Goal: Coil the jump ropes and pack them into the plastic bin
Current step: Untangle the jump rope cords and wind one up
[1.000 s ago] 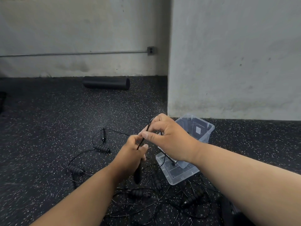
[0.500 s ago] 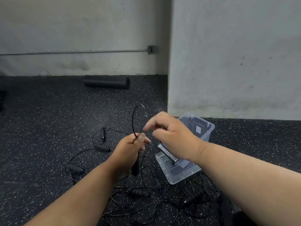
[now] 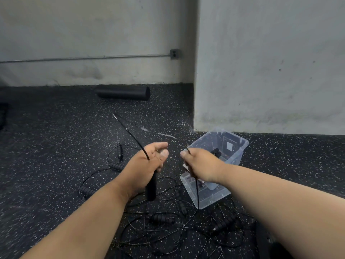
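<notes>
Above the bin [image 3: 240, 146], left hand [image 3: 147, 163] grips a handle [image 3: 151, 189]; right hand [image 3: 200, 165] pinches cord [image 3: 197, 191].

2 hands [image 3: 147, 163], 1 bin [image 3: 240, 146], 1 roller [image 3: 123, 92]

The right hand [image 3: 200, 164] moves away from the left hand [image 3: 147, 165], pinching the black cord [image 3: 196, 187] taut toward the bin, while the loose cord end [image 3: 128, 131] whips up leftward.

black jump ropes [image 3: 168, 219] lie tangled before a tilted clear plastic bin [image 3: 237, 157].
</notes>
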A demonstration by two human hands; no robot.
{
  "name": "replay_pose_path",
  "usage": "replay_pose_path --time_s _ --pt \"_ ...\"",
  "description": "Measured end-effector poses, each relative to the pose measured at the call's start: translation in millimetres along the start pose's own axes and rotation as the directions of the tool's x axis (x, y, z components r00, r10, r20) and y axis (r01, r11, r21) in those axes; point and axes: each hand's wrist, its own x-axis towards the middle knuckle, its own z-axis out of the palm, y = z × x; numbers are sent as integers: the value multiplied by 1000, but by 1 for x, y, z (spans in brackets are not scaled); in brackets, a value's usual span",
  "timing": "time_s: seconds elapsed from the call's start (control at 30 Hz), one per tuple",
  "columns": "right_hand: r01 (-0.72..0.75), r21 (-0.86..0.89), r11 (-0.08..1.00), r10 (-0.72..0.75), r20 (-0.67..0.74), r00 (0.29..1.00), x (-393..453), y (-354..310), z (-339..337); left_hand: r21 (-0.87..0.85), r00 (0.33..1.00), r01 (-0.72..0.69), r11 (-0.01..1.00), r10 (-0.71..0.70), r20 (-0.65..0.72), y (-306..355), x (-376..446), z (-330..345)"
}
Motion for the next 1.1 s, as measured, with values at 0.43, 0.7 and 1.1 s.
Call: replay_pose_path --time_s 0.43,0.7,1.1 --pt "54 929 367 223 -144 964 -7 -48 -29 55 870 314 948 -311 384 -1 -12 27" --pt "-232 817 528 58 238 970 8 -1 -29 -190 985 140 972 -118 123 12 -9 14" --pt "-26 307 951 3 74 997 -6 -3 -23 -89 991 132 987 -135 -25 -3 1 -22"
